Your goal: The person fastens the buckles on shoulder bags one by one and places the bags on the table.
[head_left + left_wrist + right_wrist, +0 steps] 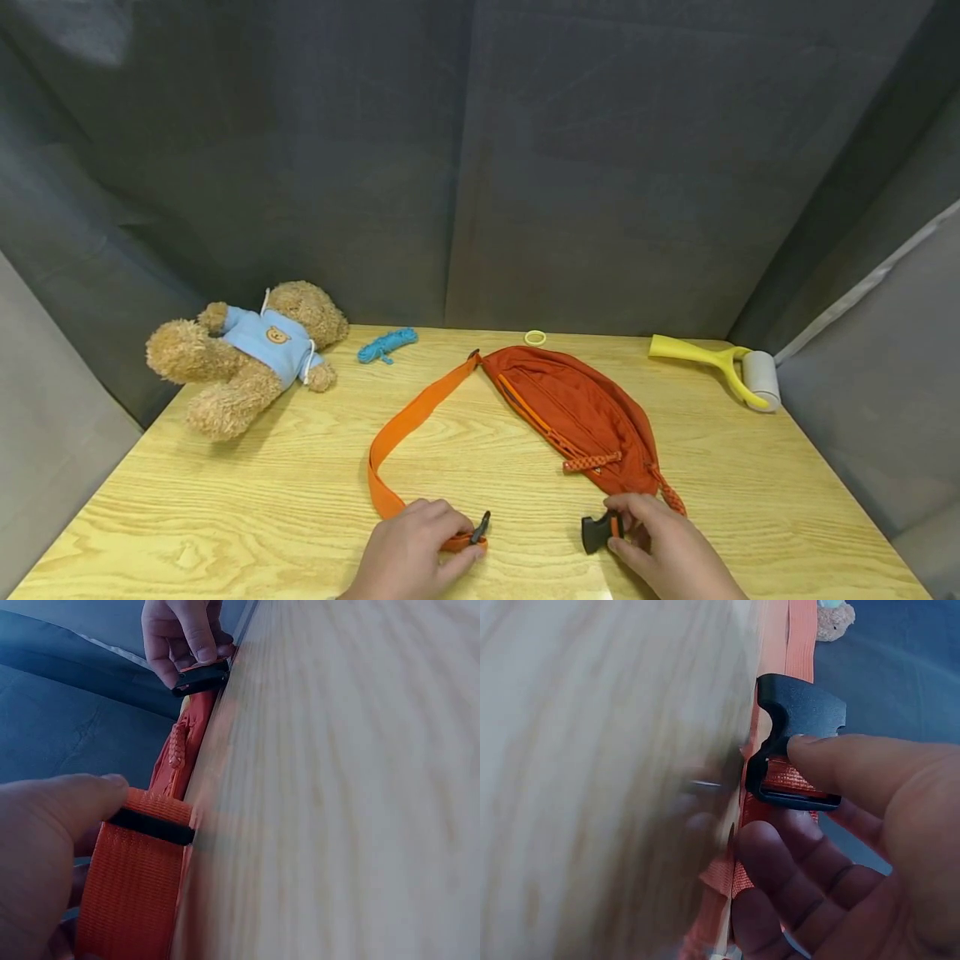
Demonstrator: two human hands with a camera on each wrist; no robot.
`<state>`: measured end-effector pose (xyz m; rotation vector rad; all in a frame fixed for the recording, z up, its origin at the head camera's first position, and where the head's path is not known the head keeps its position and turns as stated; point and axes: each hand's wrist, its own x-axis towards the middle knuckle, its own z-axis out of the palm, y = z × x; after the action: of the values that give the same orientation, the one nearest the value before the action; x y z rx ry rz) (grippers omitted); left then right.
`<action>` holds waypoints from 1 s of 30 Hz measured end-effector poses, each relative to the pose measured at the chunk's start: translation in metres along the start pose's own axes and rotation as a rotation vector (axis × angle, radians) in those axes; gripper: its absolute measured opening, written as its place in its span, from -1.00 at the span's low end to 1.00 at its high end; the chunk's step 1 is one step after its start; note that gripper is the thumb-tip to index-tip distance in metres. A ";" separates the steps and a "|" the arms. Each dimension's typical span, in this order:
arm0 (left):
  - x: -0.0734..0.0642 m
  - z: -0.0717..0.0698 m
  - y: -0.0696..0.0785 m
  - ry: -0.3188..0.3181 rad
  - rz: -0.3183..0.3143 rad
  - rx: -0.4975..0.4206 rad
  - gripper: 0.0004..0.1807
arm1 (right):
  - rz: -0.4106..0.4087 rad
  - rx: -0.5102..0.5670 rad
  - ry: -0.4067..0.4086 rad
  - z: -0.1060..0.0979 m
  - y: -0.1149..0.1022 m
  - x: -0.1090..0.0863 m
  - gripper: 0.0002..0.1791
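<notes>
A red-orange waist bag (570,408) lies on the table with its long orange strap (401,429) looping round to the left. My left hand (420,546) grips the strap by its end, thumb beside a narrow black strap slider (154,826). To the right, my right hand (660,542) pinches a black buckle half (802,712) between thumb and fingers, with orange webbing threaded through its slot. The buckle half's broad open end points left, toward the left hand. A gap of bare table separates the two hands, and the bag's braided zip pulls (592,462) lie just beyond the right hand.
At the back left a teddy bear (277,346) in a blue hoodie lies on its side. Beside it is a bundle of blue cord (387,344). A small yellow ring (535,337) sits behind the bag, and a yellow-handled lint roller (761,379) at the back right.
</notes>
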<state>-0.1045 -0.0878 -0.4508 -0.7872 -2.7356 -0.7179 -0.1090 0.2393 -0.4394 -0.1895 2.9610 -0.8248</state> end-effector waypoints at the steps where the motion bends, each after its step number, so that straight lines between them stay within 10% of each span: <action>1: 0.000 0.000 0.000 0.004 0.001 0.003 -0.80 | -0.006 0.005 -0.001 0.000 0.000 0.000 -0.54; 30: 0.002 0.005 0.000 -0.010 0.005 -0.126 -0.90 | 0.052 0.285 0.003 0.011 -0.015 0.002 -0.77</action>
<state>-0.1065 -0.0847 -0.4546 -0.8249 -2.7182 -0.8946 -0.1087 0.2204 -0.4412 -0.0954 2.7941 -1.2241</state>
